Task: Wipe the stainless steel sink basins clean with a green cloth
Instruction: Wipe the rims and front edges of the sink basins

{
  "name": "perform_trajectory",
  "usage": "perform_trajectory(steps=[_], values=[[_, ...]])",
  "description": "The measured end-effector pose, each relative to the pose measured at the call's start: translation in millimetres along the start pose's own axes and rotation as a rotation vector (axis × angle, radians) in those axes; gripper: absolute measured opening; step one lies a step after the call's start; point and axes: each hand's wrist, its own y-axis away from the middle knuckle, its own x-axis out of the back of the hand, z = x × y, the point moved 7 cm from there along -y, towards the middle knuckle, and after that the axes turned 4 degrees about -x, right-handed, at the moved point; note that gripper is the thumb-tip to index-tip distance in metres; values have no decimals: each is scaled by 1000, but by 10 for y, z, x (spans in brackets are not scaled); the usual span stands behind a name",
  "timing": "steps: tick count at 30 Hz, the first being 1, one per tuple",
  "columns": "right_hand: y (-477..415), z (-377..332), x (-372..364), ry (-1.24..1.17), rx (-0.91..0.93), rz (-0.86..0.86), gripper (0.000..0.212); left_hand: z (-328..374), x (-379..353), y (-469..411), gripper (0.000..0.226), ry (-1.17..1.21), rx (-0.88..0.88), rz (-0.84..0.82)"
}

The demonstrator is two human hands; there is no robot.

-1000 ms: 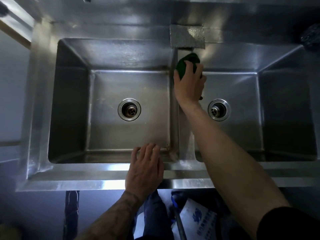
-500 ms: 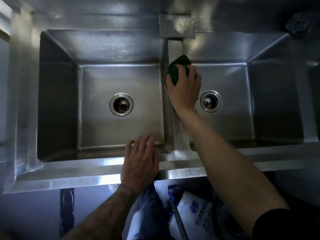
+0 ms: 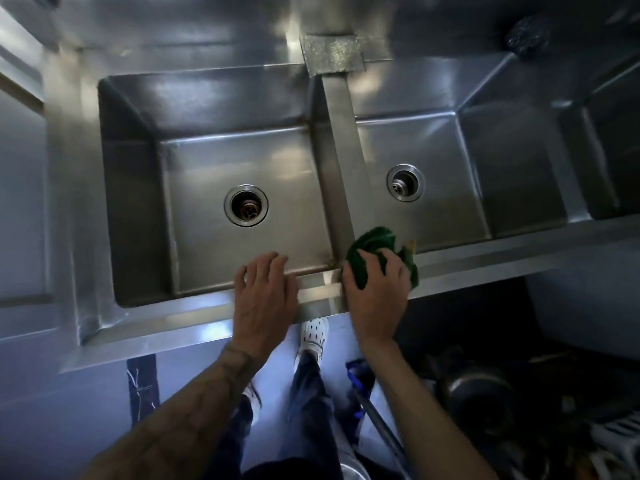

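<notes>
Head | right hand (image 3: 375, 299) grips cloth (image 3: 370, 244); divider (image 3: 341, 161) lies 12 o'clock from it | left hand (image 3: 265, 296) flat, empty, on rim (image 3: 485, 268)

The dark green cloth (image 3: 373, 245), bunched and crumpled, sits under the curled fingers of the right hand (image 3: 377, 292), pressed on the front rim (image 3: 485, 266). From that grip the divider (image 3: 341, 150) runs straight away. The left basin (image 3: 207, 168) lies to its left and the right basin (image 3: 450, 188) just beyond, both dull grey steel.
</notes>
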Motion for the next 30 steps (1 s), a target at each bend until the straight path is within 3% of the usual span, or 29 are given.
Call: perform_trajectory(steps=[4,6,11,14,18,20,25,30], values=[[496,-780,-293,-31,283,-109,31,-634,273,302,33,-95,8,-12],[464,-815,-299,-30,359,-128,31,-891,397,393,33,-139,-16,-6],[255,-244,-106,-18,38,14,28,-1223,491,470,31,-152,-59,23],[545,-550,-247,-37,-34,44,28,-1229,460,483,32,-147,-60,30],[970,-1292,-521,-75,348,-158,36,-1254,463,486,32,-139,-61,60],[910,-1249,-497,-66,421,-197,38,-1279,444,483,32,-146,-55,50],[564,-626,-271,-50,55,-33,32,-1274,448,480,31,-101,-50,93],[905,-1126,-474,-13,125,-118,32,-1399,598,527,27,31,48,185]])
